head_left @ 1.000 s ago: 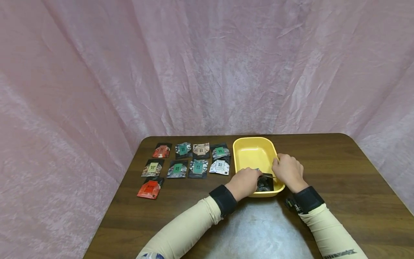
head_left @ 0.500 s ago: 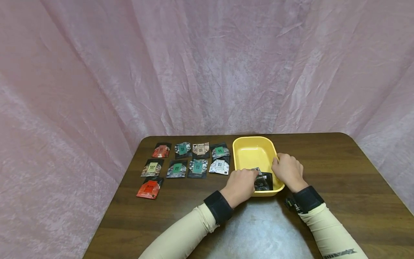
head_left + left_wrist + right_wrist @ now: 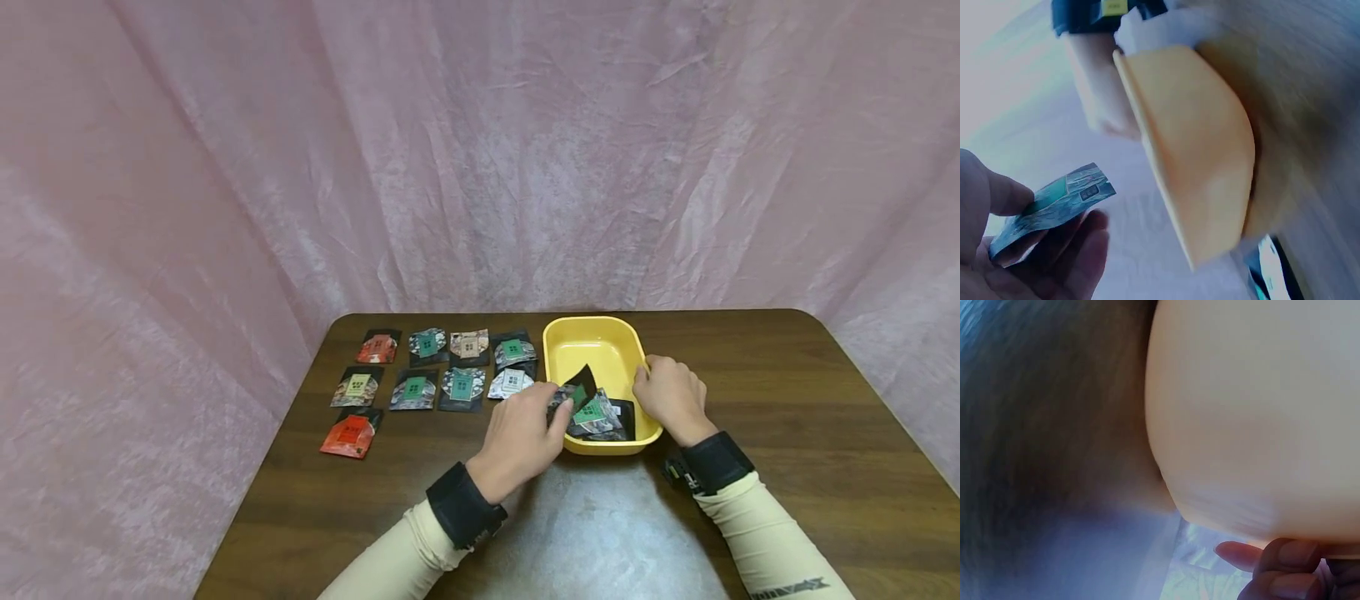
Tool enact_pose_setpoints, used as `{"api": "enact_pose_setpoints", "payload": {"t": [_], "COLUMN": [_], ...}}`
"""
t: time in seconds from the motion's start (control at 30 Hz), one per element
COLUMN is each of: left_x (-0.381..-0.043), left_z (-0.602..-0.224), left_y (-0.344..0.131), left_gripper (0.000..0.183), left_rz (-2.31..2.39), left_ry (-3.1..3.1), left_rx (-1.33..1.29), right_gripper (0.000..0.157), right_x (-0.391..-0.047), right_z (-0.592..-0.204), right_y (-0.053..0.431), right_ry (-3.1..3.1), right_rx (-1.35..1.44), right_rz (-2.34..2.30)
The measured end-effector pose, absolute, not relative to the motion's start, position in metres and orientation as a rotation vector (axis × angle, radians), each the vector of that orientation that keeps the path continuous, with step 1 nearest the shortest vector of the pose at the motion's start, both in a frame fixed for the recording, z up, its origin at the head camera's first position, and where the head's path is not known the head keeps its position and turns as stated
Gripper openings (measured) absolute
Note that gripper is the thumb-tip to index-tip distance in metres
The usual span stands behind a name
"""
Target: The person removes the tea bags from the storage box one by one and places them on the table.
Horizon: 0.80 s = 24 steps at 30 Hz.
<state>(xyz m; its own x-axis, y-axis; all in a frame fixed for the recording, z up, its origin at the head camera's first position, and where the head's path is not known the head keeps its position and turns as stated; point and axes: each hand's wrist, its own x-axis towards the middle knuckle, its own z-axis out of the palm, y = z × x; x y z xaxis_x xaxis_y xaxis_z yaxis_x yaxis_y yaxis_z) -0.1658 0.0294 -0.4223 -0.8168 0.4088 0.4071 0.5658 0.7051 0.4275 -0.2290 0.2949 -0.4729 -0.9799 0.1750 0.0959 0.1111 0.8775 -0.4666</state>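
Note:
My left hand (image 3: 517,437) pinches a small dark packet (image 3: 581,392) with a green label, over the near left edge of a yellow plastic tub (image 3: 592,354). In the left wrist view the thumb lies on that packet's printed face, with the fingers behind it. At the tub's right side my right hand (image 3: 673,398) grips the rim; in the right wrist view its fingers (image 3: 1294,553) show at the tub's edge. Inside the tub's near end lie a few packets (image 3: 592,415), overlapping, one with a green label. The held packet partly covers them.
Left of the tub, several packets lie face up in rough rows, among them a red-orange one (image 3: 351,433), a yellow-labelled one (image 3: 357,386) and a white one (image 3: 512,383) overlapping a green-labelled one (image 3: 514,348). A pink curtain (image 3: 480,167) hangs behind the wooden table (image 3: 787,392).
My left hand has drawn back left and toward me from inside the tub, lifting a packet. A green-labelled packet in the tub has come into view. The right hand stays on the rim.

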Motion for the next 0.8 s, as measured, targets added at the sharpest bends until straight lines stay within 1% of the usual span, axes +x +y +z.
{"api": "enact_pose_setpoints", "payload": {"t": [0.17, 0.27, 0.4, 0.53, 0.63, 0.8], "left_x": [-0.162, -0.16, -0.159, -0.16, -0.16, -0.159], "left_z": [-0.419, -0.42, -0.427, -0.437, -0.443, -0.454], "left_y": [-0.007, -0.032, -0.066, -0.095, -0.113, -0.136], "left_gripper": [0.022, 0.025, 0.029, 0.034, 0.04, 0.042], "left_rz": [-0.843, -0.948, -1.059, -1.061, -1.055, -1.043], "left_ry": [-2.608, -2.625, -2.682, -2.764, -2.825, -2.884], "left_rx": [-0.595, -0.461, -0.24, -0.05, 0.048, 0.132], "right_gripper": [0.041, 0.042, 0.044, 0.043, 0.043, 0.044], "right_x": [-0.228, -0.228, -0.228, -0.229, -0.23, -0.23], "right_z": [-0.472, -0.472, -0.472, -0.472, -0.474, -0.474], "right_y": [0.294, 0.293, 0.293, 0.293, 0.294, 0.294], "right_ry": [-2.926, -2.929, -2.936, -2.944, -2.95, -2.948], "right_rx": [-0.234, -0.226, -0.217, -0.229, -0.238, -0.228], "right_rz": [0.72, 0.714, 0.704, 0.712, 0.718, 0.713]}}
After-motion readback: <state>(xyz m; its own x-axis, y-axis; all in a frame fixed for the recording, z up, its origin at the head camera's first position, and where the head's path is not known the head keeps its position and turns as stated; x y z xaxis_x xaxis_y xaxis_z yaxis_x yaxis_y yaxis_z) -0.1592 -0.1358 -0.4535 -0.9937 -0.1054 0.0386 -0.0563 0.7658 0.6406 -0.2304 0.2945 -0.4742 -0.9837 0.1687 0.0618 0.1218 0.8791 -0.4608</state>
